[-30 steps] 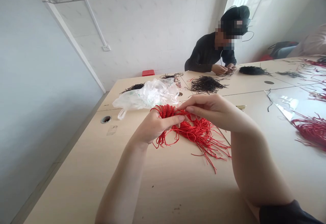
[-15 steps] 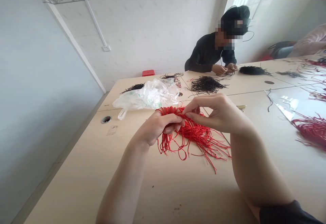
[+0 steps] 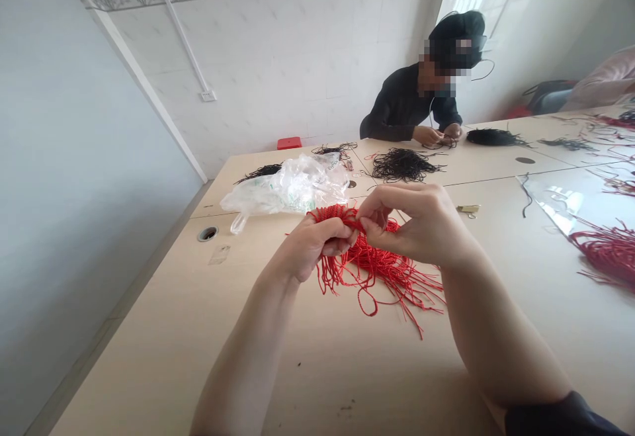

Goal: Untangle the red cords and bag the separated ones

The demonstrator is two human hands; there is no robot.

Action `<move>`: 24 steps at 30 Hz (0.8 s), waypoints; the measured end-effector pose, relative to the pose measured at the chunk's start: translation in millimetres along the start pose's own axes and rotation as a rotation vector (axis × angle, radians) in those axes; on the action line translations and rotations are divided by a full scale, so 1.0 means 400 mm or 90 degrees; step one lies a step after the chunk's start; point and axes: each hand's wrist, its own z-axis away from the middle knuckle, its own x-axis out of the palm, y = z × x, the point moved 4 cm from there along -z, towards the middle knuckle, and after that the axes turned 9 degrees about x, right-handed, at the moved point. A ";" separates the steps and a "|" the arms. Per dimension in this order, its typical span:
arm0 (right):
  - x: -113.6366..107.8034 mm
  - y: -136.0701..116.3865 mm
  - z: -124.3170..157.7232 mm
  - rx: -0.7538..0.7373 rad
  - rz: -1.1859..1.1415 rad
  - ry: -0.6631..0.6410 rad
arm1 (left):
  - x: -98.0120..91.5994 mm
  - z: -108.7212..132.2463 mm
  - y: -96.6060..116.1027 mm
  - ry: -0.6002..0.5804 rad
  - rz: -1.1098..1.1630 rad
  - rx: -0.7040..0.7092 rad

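Above the pale table, the person's left hand grips a bunch of red cords draped across its fingers, while the right hand pinches part of that bunch between thumb and fingertips, near the left thumb. A pile of red cords lies on the table beneath; a crumpled plastic bag lies beyond.

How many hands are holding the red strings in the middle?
2. The left hand grips a bunch of red strings, and the right hand pinches at them beside its thumb. Some fingers are hidden.
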 end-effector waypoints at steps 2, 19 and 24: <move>0.004 -0.002 0.001 -0.010 0.012 0.014 | -0.001 -0.001 0.004 -0.017 -0.008 0.007; -0.001 0.026 -0.008 0.035 0.008 -0.057 | -0.028 0.010 0.029 0.056 -0.149 0.082; 0.020 0.054 -0.013 0.164 -0.018 -0.161 | -0.028 0.004 0.038 0.110 -0.144 0.161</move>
